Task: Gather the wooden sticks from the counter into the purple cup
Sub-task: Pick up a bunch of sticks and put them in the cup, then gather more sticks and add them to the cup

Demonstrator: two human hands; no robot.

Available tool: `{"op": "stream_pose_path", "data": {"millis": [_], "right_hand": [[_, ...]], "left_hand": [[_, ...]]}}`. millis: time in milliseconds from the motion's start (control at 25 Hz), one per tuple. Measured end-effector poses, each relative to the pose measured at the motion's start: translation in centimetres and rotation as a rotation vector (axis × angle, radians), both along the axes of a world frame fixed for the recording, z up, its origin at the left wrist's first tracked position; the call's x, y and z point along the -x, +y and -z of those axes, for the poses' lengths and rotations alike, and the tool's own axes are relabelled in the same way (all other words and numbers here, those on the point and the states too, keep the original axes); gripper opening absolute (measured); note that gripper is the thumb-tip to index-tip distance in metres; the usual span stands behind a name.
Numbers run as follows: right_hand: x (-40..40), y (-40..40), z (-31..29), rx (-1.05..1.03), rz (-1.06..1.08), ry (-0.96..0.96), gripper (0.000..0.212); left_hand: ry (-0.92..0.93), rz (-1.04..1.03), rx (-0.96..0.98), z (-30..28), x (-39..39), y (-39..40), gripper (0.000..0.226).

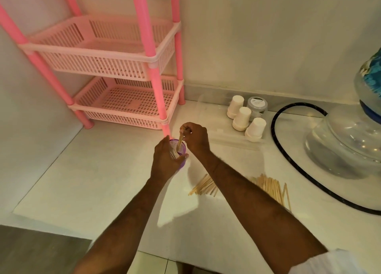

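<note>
The purple cup [181, 148] stands on the white counter [99, 174] just in front of the pink rack's leg. My left hand [167, 160] wraps around its near side. Above the cup's mouth, my right hand [195, 137] pinches a few wooden sticks [180, 140] whose lower ends reach into the cup, where other sticks stand. Loose wooden sticks lie on the counter in two heaps: one [203, 186] left of my right forearm, another [272, 188] to its right. My right forearm hides the part between them.
A pink two-tier plastic rack [115, 67] fills the back left corner. Three upturned white paper cups [241, 119] and a lidded jar [257, 106] stand at the back. A black hose [276, 133] loops around a big clear water bottle [350, 141] on the right.
</note>
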State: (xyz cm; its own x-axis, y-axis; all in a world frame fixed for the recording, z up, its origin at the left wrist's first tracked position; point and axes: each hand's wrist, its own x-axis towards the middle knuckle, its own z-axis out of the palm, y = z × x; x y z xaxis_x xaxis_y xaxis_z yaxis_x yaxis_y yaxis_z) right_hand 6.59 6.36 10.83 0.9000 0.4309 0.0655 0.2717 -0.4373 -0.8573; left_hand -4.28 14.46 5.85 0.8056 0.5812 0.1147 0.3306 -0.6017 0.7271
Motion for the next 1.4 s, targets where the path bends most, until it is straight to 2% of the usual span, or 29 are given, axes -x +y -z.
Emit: {"op": "stream_pose_path", "data": {"millis": [120, 200, 400, 480, 640, 720, 840, 920, 1000, 1160, 1280, 1400], "right_hand": [[0.6, 0.5, 0.9, 0.238, -0.095, -0.11, 0.016], [0.7, 0.6, 1.4, 0.357, -0.163, -0.128, 0.018], [0.6, 0.3, 2.0, 0.443, -0.207, -0.09, 0.023], [0.6, 0.1, 2.1, 0.445, -0.238, -0.103, 0.025], [0.8, 0.0, 2.5, 0.366, -0.309, -0.083, 0.033], [0.9, 0.0, 2.6, 0.325, -0.329, -0.065, 0.034], [0.9, -0.4, 2.5, 0.246, -0.32, -0.059, 0.035], [0.8, -1.1, 2.5, 0.249, -0.292, -0.09, 0.037], [0.7, -2.2, 2.6, 0.289, -0.273, -0.163, 0.038], [0.1, -4.9, 2.9, 0.344, -0.232, -0.232, 0.038], [-0.8, -7.4, 3.0, 0.403, -0.208, -0.239, 0.039], [-1.5, -10.0, 3.3, 0.451, -0.196, -0.228, 0.039]], "left_hand": [[-0.073, 0.024, 0.129, -0.3, 0.0, 0.0, 0.064], [-0.105, 0.034, 0.16, -0.6, 0.2, 0.0, 0.061], [-0.204, 0.046, 0.035, -0.5, 0.3, -0.4, 0.05], [-0.177, 0.038, 0.01, -0.4, 0.3, -0.3, 0.057], [-0.085, 0.048, 0.17, -0.4, 0.3, -0.2, 0.065], [-0.074, 0.02, 0.185, -0.5, 0.5, -0.4, 0.074], [-0.065, 0.027, 0.177, -0.2, 0.4, -0.3, 0.071], [-0.093, 0.062, 0.12, -0.2, 0.4, -0.3, 0.061], [-0.142, 0.086, 0.0, 0.2, 0.3, -0.2, 0.07], [-0.033, 0.013, -0.412, -0.3, -0.2, -0.3, 0.087], [0.067, 0.088, -0.484, -1.2, -1.4, -1.5, 0.089], [0.08, 0.173, -0.546, -0.8, -1.9, -3.0, 0.082]]}}
